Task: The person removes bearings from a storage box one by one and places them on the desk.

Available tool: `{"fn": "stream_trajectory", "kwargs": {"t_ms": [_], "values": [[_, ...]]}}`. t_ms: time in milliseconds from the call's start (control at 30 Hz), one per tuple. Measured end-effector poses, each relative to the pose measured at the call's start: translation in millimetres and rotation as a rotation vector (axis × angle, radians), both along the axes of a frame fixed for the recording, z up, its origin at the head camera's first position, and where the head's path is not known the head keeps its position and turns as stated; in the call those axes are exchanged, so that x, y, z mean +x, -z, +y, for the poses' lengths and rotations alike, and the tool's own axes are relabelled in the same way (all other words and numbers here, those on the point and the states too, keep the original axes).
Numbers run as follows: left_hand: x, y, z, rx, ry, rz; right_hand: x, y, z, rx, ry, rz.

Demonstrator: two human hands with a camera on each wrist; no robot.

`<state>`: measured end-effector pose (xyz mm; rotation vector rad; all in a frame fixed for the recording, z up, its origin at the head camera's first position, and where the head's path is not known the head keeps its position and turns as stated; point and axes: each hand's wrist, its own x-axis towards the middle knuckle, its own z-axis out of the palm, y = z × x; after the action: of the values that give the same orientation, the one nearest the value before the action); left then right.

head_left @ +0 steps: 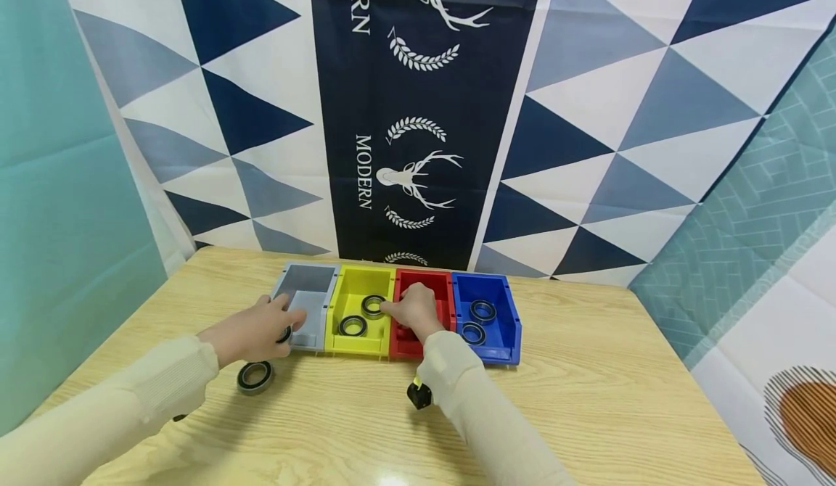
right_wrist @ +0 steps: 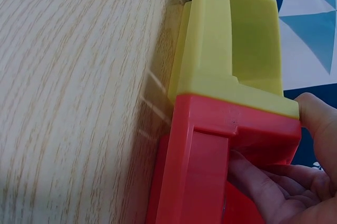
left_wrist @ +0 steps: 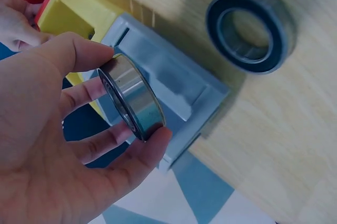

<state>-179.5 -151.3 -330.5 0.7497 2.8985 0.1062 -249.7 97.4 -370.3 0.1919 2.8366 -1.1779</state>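
My left hand point(head_left: 256, 330) pinches a metal ball bearing point(left_wrist: 141, 98) between thumb and fingers, tilted beside the grey bin point(head_left: 312, 312). Another bearing point(head_left: 243, 379) lies flat on the table near that hand. My right hand point(head_left: 418, 308) is at the red bin point(head_left: 424, 277). In the right wrist view, its thumb lies over the rim next to the yellow bin point(right_wrist: 213, 45) and its curled fingers reach inside the red bin, gripping the wall between. Whether the fingers also touch anything deeper inside is hidden.
Two bearings sit in the yellow bin, one nearer the front point(head_left: 342, 327). Two more lie in the blue bin point(head_left: 506, 326) at the right end. The bins stand side by side on a wooden table point(head_left: 588, 399), before a patterned cloth point(head_left: 418, 109).
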Motion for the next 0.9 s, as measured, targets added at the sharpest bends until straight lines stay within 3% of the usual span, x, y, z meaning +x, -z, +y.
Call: {"fn": "stream_trajectory", "kwargs": {"t_ms": [300,600,900], "values": [[24.6,11.3,-20.0,0.057,0.072,-0.018,-0.7,-0.3,-2.0,-0.008,-0.008,-0.006],[34.7,21.3,-27.8,0.097,0.084,-0.090,-1.4,-2.6,3.6,0.005,-0.012,-0.020],[51.3,42.9,-31.5,0.111,0.112,-0.161,0.5,-1.9,2.2,0.006,-0.004,-0.025]]}}
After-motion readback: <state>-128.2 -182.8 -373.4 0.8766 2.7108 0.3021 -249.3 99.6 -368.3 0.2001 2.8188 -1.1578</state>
